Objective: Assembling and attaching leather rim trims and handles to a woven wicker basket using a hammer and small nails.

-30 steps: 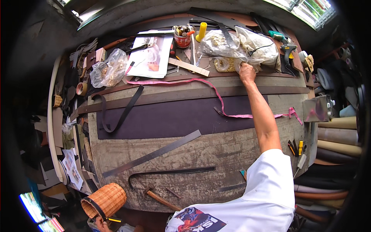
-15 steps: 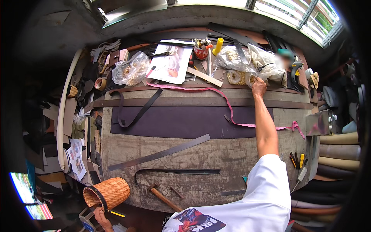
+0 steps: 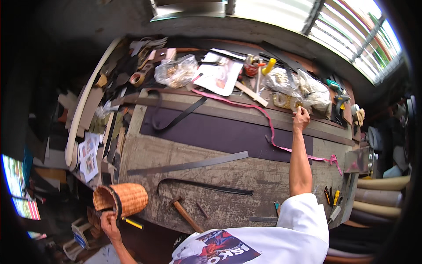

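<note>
At the lower left, my left hand (image 3: 109,222) is closed at the rim of a woven wicker basket (image 3: 132,197), which lies on its side with its mouth to the left. A black strip (image 3: 117,202) runs round that rim. A yellow-and-black tool (image 3: 132,223) sticks out beside the hand; its kind is unclear. My right hand (image 3: 301,118) reaches far across the worktable, fingers pinched at the front of clear plastic bags (image 3: 281,81). Yellowish small pieces (image 3: 281,100) lie there. Whatever the right fingertips hold is too small to make out.
A dark leather panel (image 3: 211,130) lies on the worktable (image 3: 149,154), crossed by a pink measuring tape (image 3: 271,127). Nearer are a black strap (image 3: 211,187), a metal ruler (image 3: 189,163) and a hammer (image 3: 187,215). Cutters (image 3: 336,197) lie at right; a tin (image 3: 358,161) stands beyond.
My right hand has drawn back slightly from the bags, its fingers now pinched. The left hand still holds the basket, raised a little. The whole view has tilted and shifted.
</note>
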Demonstrator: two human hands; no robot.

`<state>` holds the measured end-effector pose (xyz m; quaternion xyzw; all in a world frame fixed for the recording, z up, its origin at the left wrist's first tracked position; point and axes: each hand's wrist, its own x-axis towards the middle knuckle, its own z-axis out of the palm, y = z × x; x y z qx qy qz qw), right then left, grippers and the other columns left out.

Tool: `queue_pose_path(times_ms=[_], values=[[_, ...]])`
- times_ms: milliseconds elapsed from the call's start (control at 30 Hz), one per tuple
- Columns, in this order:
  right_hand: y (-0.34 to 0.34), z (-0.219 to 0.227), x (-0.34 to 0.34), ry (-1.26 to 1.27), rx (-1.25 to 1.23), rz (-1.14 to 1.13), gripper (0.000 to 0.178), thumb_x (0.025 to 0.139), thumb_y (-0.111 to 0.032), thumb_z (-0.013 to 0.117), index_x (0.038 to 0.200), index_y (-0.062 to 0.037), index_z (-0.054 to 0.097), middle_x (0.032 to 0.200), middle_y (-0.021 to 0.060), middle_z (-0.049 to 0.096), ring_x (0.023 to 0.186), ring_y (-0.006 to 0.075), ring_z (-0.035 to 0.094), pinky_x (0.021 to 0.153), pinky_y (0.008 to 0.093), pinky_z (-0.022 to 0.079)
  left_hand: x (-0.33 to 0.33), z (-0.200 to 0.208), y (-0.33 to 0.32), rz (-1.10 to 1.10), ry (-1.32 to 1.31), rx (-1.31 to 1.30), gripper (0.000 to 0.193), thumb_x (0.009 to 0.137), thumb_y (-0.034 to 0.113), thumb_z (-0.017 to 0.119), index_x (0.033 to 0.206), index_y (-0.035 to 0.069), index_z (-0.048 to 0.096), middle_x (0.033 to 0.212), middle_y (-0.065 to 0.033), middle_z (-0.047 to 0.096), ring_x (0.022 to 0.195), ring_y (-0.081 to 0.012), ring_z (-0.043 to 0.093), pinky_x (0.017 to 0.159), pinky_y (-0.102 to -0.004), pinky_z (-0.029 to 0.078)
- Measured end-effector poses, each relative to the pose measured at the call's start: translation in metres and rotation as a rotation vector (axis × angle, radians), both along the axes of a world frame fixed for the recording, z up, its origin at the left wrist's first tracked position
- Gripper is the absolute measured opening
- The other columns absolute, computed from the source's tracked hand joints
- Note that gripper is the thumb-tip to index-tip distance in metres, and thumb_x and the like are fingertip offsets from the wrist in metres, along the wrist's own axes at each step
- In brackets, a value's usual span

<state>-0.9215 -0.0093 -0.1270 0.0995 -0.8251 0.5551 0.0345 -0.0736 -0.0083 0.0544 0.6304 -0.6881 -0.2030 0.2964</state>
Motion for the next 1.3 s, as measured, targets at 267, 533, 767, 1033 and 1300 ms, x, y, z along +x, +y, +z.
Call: queue_pose_path(times_ms=[267, 533, 767, 1033, 1300], values=[[0.024, 0.135, 0.450, -0.502, -0.126, 1.154, 0.008, 0.090, -0.006, 0.073, 0.095, -0.0004, 0.073, 0.078, 0.0025, 0.069, 0.066, 0.0087, 0.065, 0.059, 0.0223, 0.051, -0.026, 0.007, -0.021, 0.033, 0.629, -0.066, 0.008, 0.095, 0.000, 0.059, 0.100, 0.000, 0.064, 0.097, -0.0042, 0.066, 0.089, -0.0102, 0.060, 0.084, -0.0241, 0.047], [-0.030, 0.212, 0.649, -0.058, -0.114, 1.563, 0.013, 0.086, -0.010, 0.071, 0.092, 0.0012, 0.072, 0.080, 0.0171, 0.067, 0.068, 0.0326, 0.066, 0.061, 0.0376, 0.050, -0.014, 0.008, -0.015, -0.032, 0.637, -0.021, 0.019, 0.091, 0.006, 0.070, 0.109, 0.001, 0.072, 0.098, -0.0055, 0.071, 0.089, -0.0117, 0.066, 0.082, -0.0255, 0.053], [-0.021, 0.224, 0.682, -0.341, 0.130, 1.455, 0.016, 0.089, -0.010, 0.068, 0.092, 0.0057, 0.071, 0.079, 0.0191, 0.070, 0.068, 0.0192, 0.068, 0.063, 0.0316, 0.051, -0.017, 0.011, -0.014, -0.041, 0.548, -0.159, 0.018, 0.086, 0.001, 0.073, 0.104, 0.000, 0.073, 0.095, -0.0104, 0.072, 0.085, -0.0174, 0.069, 0.078, -0.0275, 0.054], [-0.030, 0.237, 0.696, -0.591, 0.289, 1.447, 0.022, 0.094, -0.014, 0.065, 0.101, 0.0061, 0.070, 0.080, 0.0113, 0.072, 0.074, 0.0078, 0.064, 0.065, 0.0253, 0.050, 0.005, 0.012, -0.028, -0.126, 0.512, -0.160, 0.012, 0.089, 0.000, 0.070, 0.100, -0.002, 0.072, 0.094, -0.0116, 0.071, 0.082, -0.0183, 0.069, 0.074, -0.0279, 0.056], [0.012, 0.236, 0.665, 0.049, 0.510, 1.452, 0.025, 0.086, -0.021, 0.075, 0.098, -0.0014, 0.064, 0.081, 0.0140, 0.062, 0.071, 0.0326, 0.064, 0.065, 0.0409, 0.051, 0.001, 0.010, -0.026, -0.157, 0.165, -0.151, 0.011, 0.085, 0.003, 0.071, 0.095, 0.002, 0.069, 0.091, -0.0094, 0.070, 0.082, -0.0255, 0.067, 0.073, -0.0354, 0.050]])
